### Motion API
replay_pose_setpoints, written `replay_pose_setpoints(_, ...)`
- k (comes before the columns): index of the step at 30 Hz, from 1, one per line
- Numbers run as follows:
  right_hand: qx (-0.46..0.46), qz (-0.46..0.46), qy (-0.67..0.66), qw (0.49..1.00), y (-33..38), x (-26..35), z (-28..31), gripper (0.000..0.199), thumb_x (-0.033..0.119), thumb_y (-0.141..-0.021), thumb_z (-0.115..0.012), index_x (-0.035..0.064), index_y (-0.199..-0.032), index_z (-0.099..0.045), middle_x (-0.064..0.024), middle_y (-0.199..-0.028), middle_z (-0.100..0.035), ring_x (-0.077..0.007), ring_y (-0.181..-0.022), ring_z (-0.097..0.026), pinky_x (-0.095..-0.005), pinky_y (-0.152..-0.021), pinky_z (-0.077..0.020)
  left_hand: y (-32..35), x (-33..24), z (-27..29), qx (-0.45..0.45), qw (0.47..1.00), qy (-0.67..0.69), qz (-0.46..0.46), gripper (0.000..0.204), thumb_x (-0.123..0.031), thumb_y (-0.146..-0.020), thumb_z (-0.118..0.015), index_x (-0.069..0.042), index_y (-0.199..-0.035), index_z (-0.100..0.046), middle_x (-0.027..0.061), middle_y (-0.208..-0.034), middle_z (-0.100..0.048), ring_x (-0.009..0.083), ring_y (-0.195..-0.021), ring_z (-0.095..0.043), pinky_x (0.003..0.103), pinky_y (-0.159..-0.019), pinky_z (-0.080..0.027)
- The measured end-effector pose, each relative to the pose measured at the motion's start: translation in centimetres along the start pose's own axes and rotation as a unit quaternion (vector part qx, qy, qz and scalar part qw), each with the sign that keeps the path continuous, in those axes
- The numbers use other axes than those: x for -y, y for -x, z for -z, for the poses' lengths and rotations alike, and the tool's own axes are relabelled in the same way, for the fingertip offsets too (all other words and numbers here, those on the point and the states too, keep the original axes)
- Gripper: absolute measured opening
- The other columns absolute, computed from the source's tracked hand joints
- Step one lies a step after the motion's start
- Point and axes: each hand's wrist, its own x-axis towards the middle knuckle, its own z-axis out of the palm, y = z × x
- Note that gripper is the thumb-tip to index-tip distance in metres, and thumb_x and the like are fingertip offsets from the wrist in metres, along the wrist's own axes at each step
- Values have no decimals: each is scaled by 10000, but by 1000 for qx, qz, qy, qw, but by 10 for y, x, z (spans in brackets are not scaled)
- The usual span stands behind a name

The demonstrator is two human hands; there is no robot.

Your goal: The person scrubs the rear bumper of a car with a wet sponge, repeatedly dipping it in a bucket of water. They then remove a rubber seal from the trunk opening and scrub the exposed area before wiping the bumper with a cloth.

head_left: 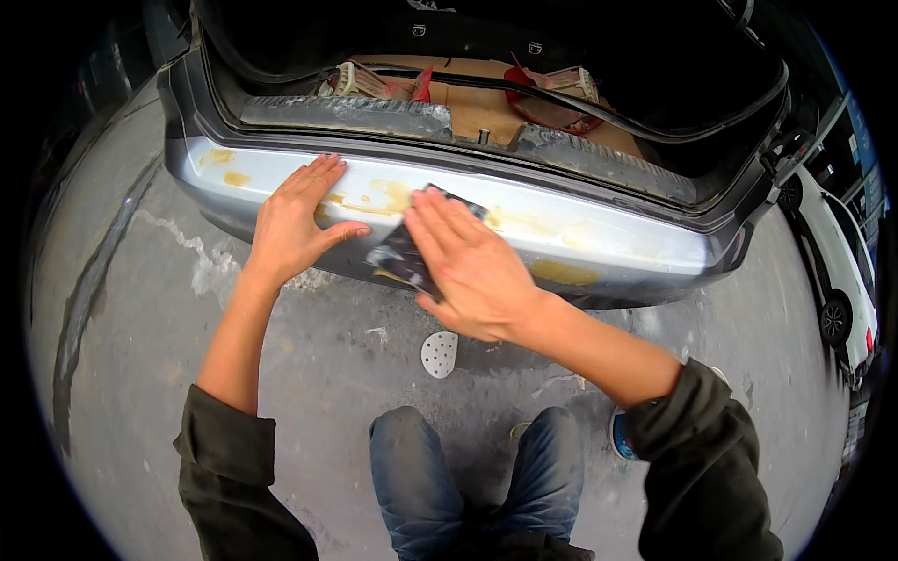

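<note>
A silver car bumper (pixel 636 245) runs across the view, with tan filler patches (pixel 564 272) along its face. My left hand (pixel 297 220) lies on the bumper left of the middle, its fingers stretched out and the thumb apart, holding nothing. Under my right hand (pixel 468 257) is a dark sheet of sandpaper (pixel 398 256), pressed against the bumper near a filler patch. The fingers of that hand lie together over the sheet and are slightly blurred; part of the sheet is hidden beneath the palm.
Behind the bumper the trunk stands open, with red-and-white tail lights (pixel 557 93) on brown cardboard (pixel 477 105). A perforated white sanding disc (pixel 439 355) lies on the grey concrete floor (pixel 318 374). A tub (pixel 621 438) is partly behind my right sleeve; a white car (pixel 847 271) stands far right.
</note>
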Motion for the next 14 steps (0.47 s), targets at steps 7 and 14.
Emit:
replay_pose_setpoints(7, 57, 36, 35, 997, 64, -45, 32, 874, 293, -755, -700, -99, -1447, -339, -248, -1547, -299, -355, -1464, -259, -440, -1208, -223, 4, 1, 12, 1, 1000, -20, 10, 791, -414, -683, -820, -45, -1336, -569, 147, -1413, -533, 325, -1332, -474, 416, -1117, -382)
replay_pose_setpoints(14, -85, 24, 53, 995, -30, 23, -43, 903, 247, -677, -667, -102, -1448, -350, -254, -1552, -294, -351, -1480, -224, -432, -1234, -109, 3, 9, 5, -5, 1000, 13, -3, 821, -485, -672, -821, -41, -1321, -587, 159, -1382, -558, 299, -1332, -482, 407, -1118, -383)
